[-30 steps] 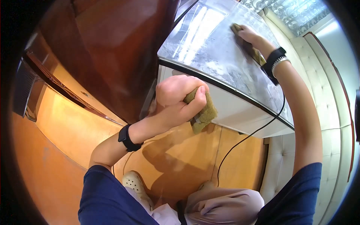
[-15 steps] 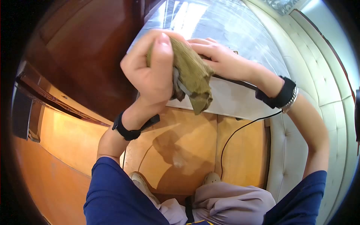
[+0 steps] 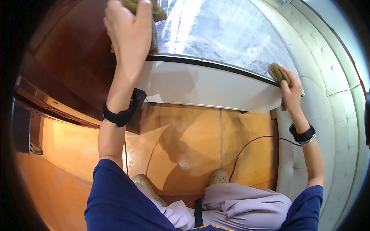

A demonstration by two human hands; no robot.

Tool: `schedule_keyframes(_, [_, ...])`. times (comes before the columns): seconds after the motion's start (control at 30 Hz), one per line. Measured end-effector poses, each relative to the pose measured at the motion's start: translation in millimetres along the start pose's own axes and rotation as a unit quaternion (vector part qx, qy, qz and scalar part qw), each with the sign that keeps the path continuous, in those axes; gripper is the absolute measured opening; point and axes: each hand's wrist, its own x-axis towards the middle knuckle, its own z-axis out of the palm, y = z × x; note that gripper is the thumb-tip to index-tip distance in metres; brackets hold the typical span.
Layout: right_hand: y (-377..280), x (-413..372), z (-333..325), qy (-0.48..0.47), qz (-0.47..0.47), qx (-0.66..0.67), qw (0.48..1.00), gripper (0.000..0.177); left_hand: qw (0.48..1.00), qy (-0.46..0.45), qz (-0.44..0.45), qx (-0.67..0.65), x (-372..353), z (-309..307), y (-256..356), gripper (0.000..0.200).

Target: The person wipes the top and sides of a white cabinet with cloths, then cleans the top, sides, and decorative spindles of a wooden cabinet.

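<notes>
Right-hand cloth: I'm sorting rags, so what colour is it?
Olive green; the cloth in the right hand shows best in the head view.

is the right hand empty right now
No, the right hand has its fingers around an olive cloth at the near edge of the glossy tabletop.

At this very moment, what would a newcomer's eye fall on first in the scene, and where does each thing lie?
Probably the glossy, grey-patterned top with its bright streaks of light, at the upper middle above a white front panel. Next, the right hand grips an olive cloth at the top's near right corner, while the left hand holds a second olive cloth near its left edge.
</notes>
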Motion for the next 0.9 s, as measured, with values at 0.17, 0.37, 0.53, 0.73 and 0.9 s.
schedule_keyframes(0.17, [-23.0, 16.2, 30.3, 0.082, 0.027, 0.057, 0.995, 0.035, 0.9, -0.329, 0.142, 0.25, -24.6, 12.1, -14.5, 0.024])
schedule_keyframes(0.37, [-78.8, 27.1, 74.3, 0.137, -0.192, 0.0, 0.972, 0.034, 0.877, -0.33, 0.177, 0.301, -33.1, 18.0, -3.8, 0.024])
schedule_keyframes(0.53, [-87.8, 25.7, 81.9, 0.156, -0.212, -0.093, 0.96, 0.036, 0.867, -0.315, 0.19, 0.336, -39.7, 18.3, 3.2, 0.024])
schedule_keyframes(0.73, [-66.1, 74.6, 72.7, -0.036, -0.045, -0.038, 0.998, 0.034, 0.857, -0.28, 0.21, 0.378, -45.7, 24.2, 2.0, 0.023])
schedule_keyframes(0.9, [37.5, 89.9, 45.2, -0.133, 0.035, -0.028, 0.99, 0.032, 0.854, -0.268, 0.253, 0.368, -47.0, 23.4, -2.6, 0.023])
